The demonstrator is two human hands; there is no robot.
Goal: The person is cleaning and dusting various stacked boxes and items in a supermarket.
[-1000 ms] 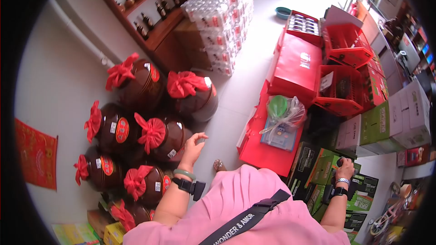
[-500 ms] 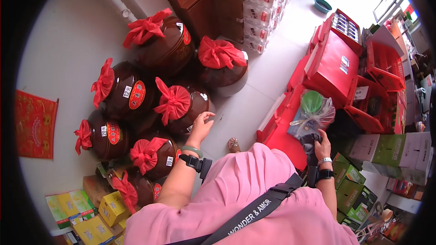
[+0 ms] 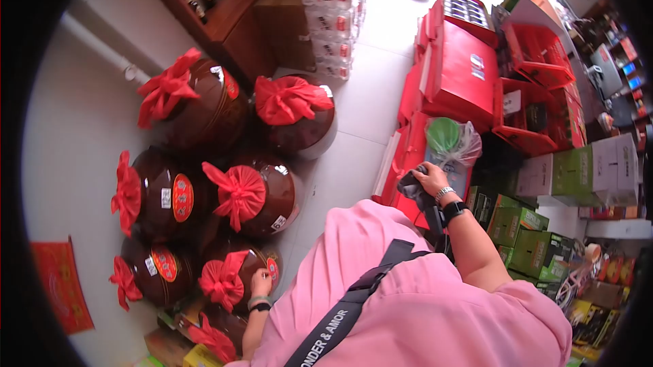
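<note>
- your left hand [image 3: 260, 284] has dropped from mid-air over the middle jar to the near jar [image 3: 239, 273]; it now rests on that jar's shoulder, just beside its red cloth bow [image 3: 221, 280].
- the left fingers lie curled against the brown glaze. whether they pinch the cloth or only touch it, you cannot tell from here.
- your right hand [image 3: 428, 180] has come in from the green cartons on the right to the edge of the red boxes [image 3: 457, 81], and it is closed around a dark grey cloth [image 3: 410, 187], fingers pressed together over the bundle.
- judging by this, the work has moved to the nearest row of jars, with the cloth held up on the right and well apart from the jar under your left hand.
- around the near jar stand more brown jars with red bows: one on its left [image 3: 153, 268], two in the middle row [image 3: 255, 193], two at the far wall [image 3: 197, 105].
- the jars crowd each other closely, so the neighbouring bows stand in the way of a free reach around the near one.
- just beyond your right hand a clear bag with a green lid [image 3: 449, 139] sits on the red boxes.
- green cartons [image 3: 524, 231] are stacked near right; bottled water packs [image 3: 333, 6] stand far off by the wooden shelf [image 3: 224, 13].
- your pink top [image 3: 408, 299] hides the floor nearest you.
</note>
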